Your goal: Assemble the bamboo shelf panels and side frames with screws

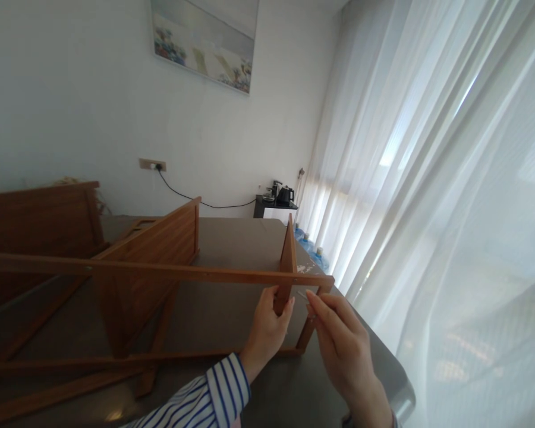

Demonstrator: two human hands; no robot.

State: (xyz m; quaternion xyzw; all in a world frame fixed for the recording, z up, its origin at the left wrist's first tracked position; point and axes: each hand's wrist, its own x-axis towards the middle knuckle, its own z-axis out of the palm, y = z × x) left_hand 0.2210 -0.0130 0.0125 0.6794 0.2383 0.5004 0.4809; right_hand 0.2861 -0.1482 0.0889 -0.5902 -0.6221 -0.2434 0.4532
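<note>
Left hand (266,327) closed round the near edge of the end board (288,249), just under the top rail (232,275); thumb on the right side of it. Right hand (344,342) just right of that, pinching a thin metal piece (302,295) between thumb and fingertips, its tip pointing left toward the board; too small to tell what kind. Board belongs to a brown wooden frame lying on its side on a grey table (232,315). Rail runs left from above both hands; its right end sits just above the right hand. Lower rail (187,356) passes behind the left wrist. Middle board (172,241) left of the left grip, well apart; another board (35,220) farther left. Small white bits (305,268) on the table, beyond the right grip. Striped sleeve (228,386) below the left grip. Past the hands: blue bottles (320,259), black kettle (286,195) on a cabinet (276,212). Curtain (463,226) right of the right grip. Wall picture (205,44) high above, to the left.
</note>
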